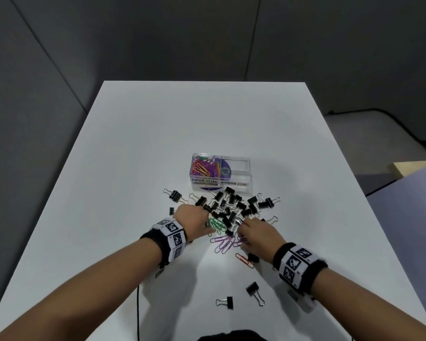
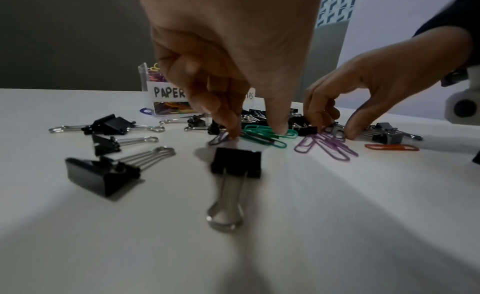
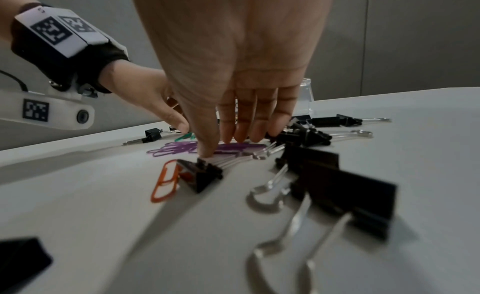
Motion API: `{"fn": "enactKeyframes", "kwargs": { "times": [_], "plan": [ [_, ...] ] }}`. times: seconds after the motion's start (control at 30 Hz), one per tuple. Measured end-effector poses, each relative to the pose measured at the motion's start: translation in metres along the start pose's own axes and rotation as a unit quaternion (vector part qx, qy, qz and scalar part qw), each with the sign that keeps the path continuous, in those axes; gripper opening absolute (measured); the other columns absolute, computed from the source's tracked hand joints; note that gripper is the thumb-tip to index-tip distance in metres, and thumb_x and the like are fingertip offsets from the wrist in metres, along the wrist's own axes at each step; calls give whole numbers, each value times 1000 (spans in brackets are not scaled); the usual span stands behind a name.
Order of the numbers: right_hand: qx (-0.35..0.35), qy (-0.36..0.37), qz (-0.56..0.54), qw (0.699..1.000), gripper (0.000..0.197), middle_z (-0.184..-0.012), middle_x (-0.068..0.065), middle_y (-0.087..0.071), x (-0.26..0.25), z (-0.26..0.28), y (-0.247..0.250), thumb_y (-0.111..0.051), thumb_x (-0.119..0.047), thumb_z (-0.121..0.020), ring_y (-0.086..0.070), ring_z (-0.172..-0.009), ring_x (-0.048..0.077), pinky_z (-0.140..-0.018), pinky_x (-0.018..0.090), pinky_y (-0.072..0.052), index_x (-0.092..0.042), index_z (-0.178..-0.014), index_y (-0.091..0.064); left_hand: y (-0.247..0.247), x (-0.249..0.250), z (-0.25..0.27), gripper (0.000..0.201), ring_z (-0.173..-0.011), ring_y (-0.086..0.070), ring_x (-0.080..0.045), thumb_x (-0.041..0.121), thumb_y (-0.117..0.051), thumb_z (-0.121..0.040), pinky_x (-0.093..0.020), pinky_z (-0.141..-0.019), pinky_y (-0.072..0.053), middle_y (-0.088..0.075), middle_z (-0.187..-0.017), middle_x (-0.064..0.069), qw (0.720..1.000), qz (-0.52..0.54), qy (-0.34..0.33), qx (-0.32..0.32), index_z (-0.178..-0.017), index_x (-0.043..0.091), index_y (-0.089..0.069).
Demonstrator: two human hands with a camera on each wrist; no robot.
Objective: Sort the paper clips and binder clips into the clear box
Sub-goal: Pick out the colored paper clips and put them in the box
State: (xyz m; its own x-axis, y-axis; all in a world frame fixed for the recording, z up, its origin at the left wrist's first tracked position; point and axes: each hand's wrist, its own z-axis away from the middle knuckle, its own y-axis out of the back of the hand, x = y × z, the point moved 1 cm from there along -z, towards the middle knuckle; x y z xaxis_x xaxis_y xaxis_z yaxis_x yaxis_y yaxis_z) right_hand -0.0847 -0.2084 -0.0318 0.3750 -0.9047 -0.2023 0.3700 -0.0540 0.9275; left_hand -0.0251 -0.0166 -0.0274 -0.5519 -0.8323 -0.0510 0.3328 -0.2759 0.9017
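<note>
A clear box [image 1: 241, 159] stands mid-table with two labelled compartments. Coloured paper clips [image 1: 203, 167] fill its left one; I see no clips in the right one. In front of it lies a pile of black binder clips [image 1: 234, 205]. My left hand [image 2: 254, 132] reaches down at the pile's near edge, index finger and thumb pinching a bunch of green paper clips [image 2: 262, 134]. My right hand [image 3: 223, 148] rests straight fingertips on several purple paper clips [image 3: 182, 148], its thumb on the table beside a binder clip [image 3: 200, 175]. An orange paper clip [image 1: 244, 260] lies just nearer.
Two loose binder clips [image 1: 228, 302] [image 1: 253, 289] lie near the front of the white table [image 1: 133, 168]. More binder clips [image 1: 175, 195] sit left of the pile. A black cable [image 1: 138, 311] hangs off the front edge.
</note>
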Motion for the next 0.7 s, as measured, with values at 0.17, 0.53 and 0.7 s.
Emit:
{"fn": "enactKeyframes", "kwargs": {
  "times": [0.17, 0.53, 0.7],
  "plan": [
    [-35, -29, 10, 999, 18, -112, 9, -61, -7, -11, 1, -52, -16, -89, -50, -108, 27, -87, 36, -43, -7, -103, -58, -1, 7, -1, 47, -94, -64, -25, 52, -48, -90, -32, -66, -45, -62, -107, -5, 998, 49, 35, 15, -103, 8, -57],
    [-68, -59, -10, 996, 18, -113, 12, -59, -10, -17, 2, -47, -8, -91, -53, -107, 28, -89, 38, -48, -4, -105, -58, -8, 15, 6, 29, -110, -56, -27, 27, -44, -96, -38, -86, -51, -56, -120, -10, 991, 119, 64, 15, -113, 7, -57],
    [-45, -38, 14, 998, 19, -106, 13, -62, -16, -14, 0, -41, -6, -92, -57, -97, 29, -81, 36, -48, -3, -103, -56, -10, 18, 10, 29, -112, -55, -28, 19, -41, -97, -36, -84, -48, -54, -124, -12, 997, 71, 42, 0, -119, 4, -52]
  ]
}}
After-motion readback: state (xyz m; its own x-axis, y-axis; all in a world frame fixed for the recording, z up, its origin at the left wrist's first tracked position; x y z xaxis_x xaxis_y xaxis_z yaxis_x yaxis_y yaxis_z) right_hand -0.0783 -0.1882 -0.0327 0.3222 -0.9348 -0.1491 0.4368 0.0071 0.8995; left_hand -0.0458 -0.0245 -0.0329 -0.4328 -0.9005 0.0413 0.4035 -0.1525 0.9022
